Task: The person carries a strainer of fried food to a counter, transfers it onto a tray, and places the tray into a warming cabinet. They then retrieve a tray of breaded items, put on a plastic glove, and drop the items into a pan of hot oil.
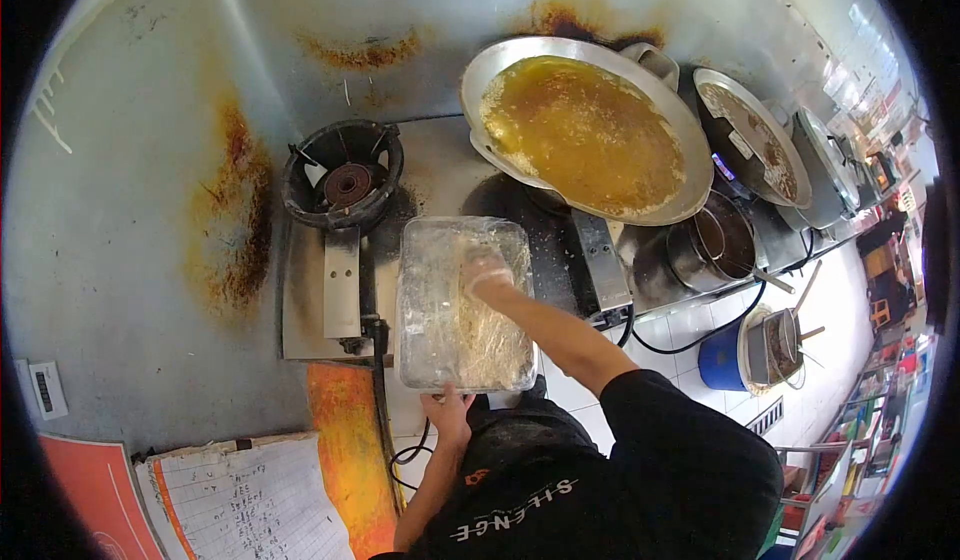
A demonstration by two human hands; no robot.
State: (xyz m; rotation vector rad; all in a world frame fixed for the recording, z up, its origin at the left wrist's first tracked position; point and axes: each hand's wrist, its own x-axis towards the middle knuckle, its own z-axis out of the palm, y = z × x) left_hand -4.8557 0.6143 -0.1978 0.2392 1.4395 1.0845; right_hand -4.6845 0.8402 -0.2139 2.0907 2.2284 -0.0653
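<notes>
A clear rectangular plastic tub (420, 305), dusted white inside, sits in front of me at the stove's edge. Pale flour (490, 350) lies mostly along its right half. My left hand (447, 412) grips the near rim, with the thumb up against the edge. Reaching down into the tub, my right hand (488, 268) is coated in flour at the far end, its fingers blurred and partly hidden.
A large wok of yellow oil (585, 135) stands at the back right, beside a second pan (755, 145) and a metal pot (712, 242). A bare gas burner (347, 185) is at the left. An open notebook (245, 500) lies lower left; a blue bucket (725, 358) stands on the floor.
</notes>
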